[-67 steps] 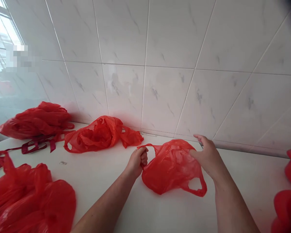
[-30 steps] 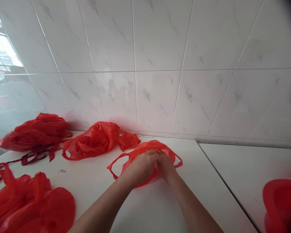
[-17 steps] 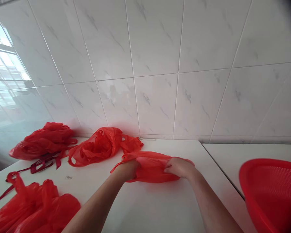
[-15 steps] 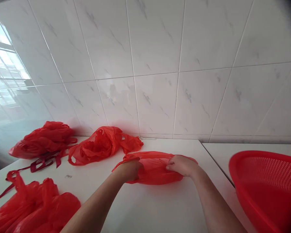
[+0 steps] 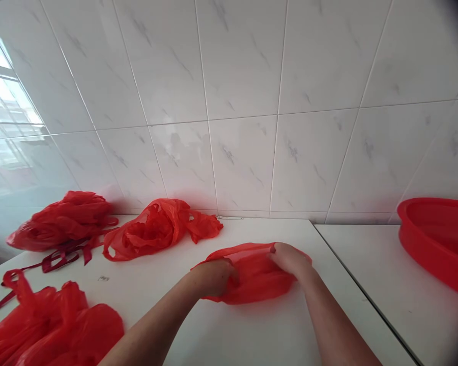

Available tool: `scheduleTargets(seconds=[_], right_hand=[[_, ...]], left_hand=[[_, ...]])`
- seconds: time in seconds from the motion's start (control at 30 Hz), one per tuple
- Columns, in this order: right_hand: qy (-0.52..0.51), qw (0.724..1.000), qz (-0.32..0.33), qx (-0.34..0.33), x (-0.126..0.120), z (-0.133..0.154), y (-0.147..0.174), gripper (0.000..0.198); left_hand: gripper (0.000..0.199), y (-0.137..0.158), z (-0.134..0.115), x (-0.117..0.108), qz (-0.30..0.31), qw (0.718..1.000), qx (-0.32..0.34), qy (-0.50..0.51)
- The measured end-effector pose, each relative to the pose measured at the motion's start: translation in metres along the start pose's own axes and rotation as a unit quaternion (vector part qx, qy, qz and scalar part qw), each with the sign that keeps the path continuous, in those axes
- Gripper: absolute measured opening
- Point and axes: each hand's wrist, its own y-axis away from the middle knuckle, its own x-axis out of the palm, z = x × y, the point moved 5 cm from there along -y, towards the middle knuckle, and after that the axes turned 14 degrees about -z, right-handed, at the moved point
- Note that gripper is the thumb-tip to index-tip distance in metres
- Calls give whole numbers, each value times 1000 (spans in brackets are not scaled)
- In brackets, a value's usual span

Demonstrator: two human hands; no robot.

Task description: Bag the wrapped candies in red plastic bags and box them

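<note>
left hand point(image 5: 217, 277) and right hand point(image 5: 289, 259) are apart, at opposite ends of a bag point(image 5: 257, 277) low over the table point(image 5: 213, 335), perhaps because film this limp spreads best from both sides; with the grip partly hidden, i cannot tell whether either is closed; a bundle point(image 5: 156, 229) lies near the wall point(image 5: 244, 168), likely out of the way

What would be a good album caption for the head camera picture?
Left hand and right hand on a red plastic bag, more red bags lying to the left.
</note>
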Motion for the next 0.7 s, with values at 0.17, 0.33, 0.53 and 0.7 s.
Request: scheduleTargets(seconds=[0.17,0.33,0.53,0.7], right_hand=[[-4,999,-11,-42,-14,22,13,28],[-3,996,-26,-81,-33,46,32,32],[16,995,23,-98,-16,44,31,23],[47,991,70,-104,9,35,21,14]], left_hand=[[17,2,-34,-4,32,997,68,-12],[15,12,-55,-47,-263,957,110,-45],[64,26,-17,-60,-146,965,-27,-216],[33,22,12,-58,-48,988,-135,-61]])
